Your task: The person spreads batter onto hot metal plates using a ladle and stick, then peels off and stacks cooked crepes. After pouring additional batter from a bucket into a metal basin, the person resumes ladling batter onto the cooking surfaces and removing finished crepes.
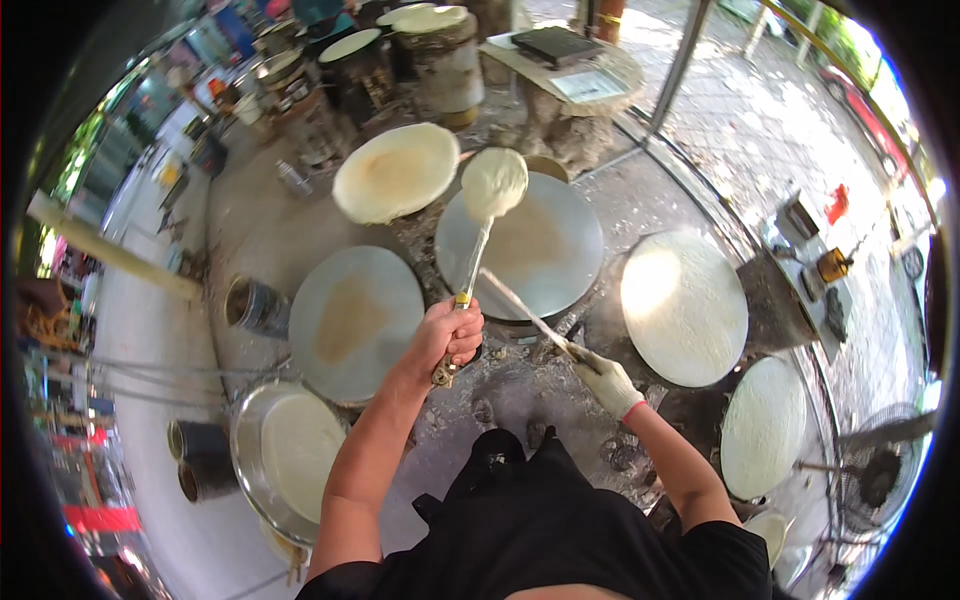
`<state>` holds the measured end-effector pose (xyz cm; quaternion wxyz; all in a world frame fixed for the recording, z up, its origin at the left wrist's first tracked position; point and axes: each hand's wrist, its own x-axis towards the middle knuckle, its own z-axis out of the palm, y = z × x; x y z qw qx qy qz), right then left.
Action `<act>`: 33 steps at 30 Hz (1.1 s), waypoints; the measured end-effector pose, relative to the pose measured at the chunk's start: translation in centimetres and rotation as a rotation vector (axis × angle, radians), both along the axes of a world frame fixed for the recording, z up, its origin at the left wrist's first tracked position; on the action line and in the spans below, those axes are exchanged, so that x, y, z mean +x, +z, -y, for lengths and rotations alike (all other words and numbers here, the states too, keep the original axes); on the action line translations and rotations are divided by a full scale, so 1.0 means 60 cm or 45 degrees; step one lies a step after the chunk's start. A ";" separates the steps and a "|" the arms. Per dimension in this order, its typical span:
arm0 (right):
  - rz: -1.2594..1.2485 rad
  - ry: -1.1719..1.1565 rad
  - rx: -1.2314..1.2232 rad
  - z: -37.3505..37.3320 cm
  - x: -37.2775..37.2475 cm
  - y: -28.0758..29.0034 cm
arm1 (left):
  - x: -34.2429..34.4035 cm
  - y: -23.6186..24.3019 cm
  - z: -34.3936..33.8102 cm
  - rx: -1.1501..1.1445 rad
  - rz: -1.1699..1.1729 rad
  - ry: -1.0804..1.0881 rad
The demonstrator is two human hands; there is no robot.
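Note:
My left hand [447,337], bare, is wrapped round the handle of a long ladle [476,258]. The ladle's round bowl is coated in pale batter and is raised over the far side of the middle round griddle [560,245]. A white glove covers my right hand [604,384], which is closed on a thin pale stick [525,308]. The stick points up and left, its tip near the griddle's front edge. A second grey griddle [400,290] with a brown patch lies left of my left hand. Beyond my right hand is a round griddle covered with pale batter [690,320].
A metal basin [243,440] of pale batter stands at lower left. A pale round sheet [395,172] with a browned middle is at the far left of the middle griddle. Another pale batter round [765,425] and a fan [880,475] are at right; a stone table [620,75] stands behind.

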<state>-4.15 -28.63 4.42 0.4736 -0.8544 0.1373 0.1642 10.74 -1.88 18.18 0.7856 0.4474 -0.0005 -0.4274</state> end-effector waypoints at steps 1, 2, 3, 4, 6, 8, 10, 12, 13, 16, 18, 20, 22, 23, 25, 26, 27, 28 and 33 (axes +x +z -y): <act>0.173 -0.239 0.134 0.002 0.021 -0.039 | 0.026 -0.023 0.021 0.010 0.083 -0.069; 0.352 -0.467 0.267 -0.001 0.046 -0.069 | 0.048 -0.041 0.044 0.010 0.077 -0.113; 0.338 -0.665 0.460 -0.001 0.071 -0.078 | 0.066 -0.057 0.071 0.090 0.170 -0.142; 0.330 -0.860 0.653 0.001 0.098 -0.084 | 0.083 -0.076 0.098 0.164 0.267 -0.170; 0.255 -1.224 0.940 -0.015 0.142 -0.054 | 0.124 -0.139 0.144 0.182 0.253 -0.234; 0.319 -1.444 0.998 -0.008 0.167 -0.109 | 0.149 -0.202 0.188 0.299 0.376 -0.234; 0.530 -1.391 0.923 -0.013 0.172 -0.153 | 0.177 -0.256 0.206 0.334 0.383 -0.304; 0.580 -1.368 0.328 -0.038 0.179 -0.190 | 0.199 -0.308 0.216 0.780 0.853 -0.305; 0.331 -1.277 -0.034 -0.045 0.170 -0.193 | 0.213 -0.337 0.212 0.930 1.145 -0.269; -0.064 -1.181 -0.225 -0.057 0.180 -0.145 | 0.279 -0.424 0.184 1.160 1.603 -0.177; 0.054 -1.264 -0.165 -0.052 0.209 -0.138 | 0.305 -0.376 0.201 1.173 1.581 -0.386; 0.062 -1.242 -0.043 -0.056 0.282 -0.142 | 0.347 -0.382 0.185 1.373 1.549 -0.510; 0.052 -1.396 0.843 -0.047 0.319 -0.094 | 0.367 -0.365 0.167 1.442 1.488 -0.546; 0.131 -1.407 0.821 -0.055 0.317 -0.067 | 0.375 -0.353 0.152 1.498 1.496 -0.498; 0.324 -1.489 0.639 -0.061 0.296 -0.103 | 0.394 -0.345 0.129 1.541 1.499 -0.454; 0.430 -1.574 0.567 -0.078 0.289 -0.118 | 0.402 -0.340 0.116 1.541 1.502 -0.439; 0.459 -1.648 0.583 -0.080 0.284 -0.180 | 0.399 -0.334 0.122 1.537 1.588 -0.500; 0.293 -1.484 0.245 -0.108 0.306 -0.169 | 0.407 -0.332 0.102 1.578 1.650 -0.540; 0.143 -1.413 0.801 -0.082 0.351 -0.075 | 0.418 -0.298 0.067 1.665 1.669 -0.564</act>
